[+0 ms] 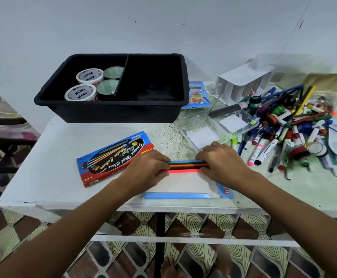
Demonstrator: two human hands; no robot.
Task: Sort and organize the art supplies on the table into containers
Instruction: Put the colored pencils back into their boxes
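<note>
Speckled white table (pixel 163 135); slim coloured pencils (pixel 185 166) between left hand (pixel 145 167) and right hand (pixel 221 163).

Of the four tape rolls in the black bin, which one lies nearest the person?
The white Ninso-labelled tape roll at the front left of the black plastic bin; the second white roll and both green rolls lie further back or right.

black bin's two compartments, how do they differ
The left compartment of the black bin is the narrower one and holds four tape rolls: two white rolls marked Ninso and two green rolls. The right compartment is wider and looks empty. Both are black and share the slanted divider.
</note>
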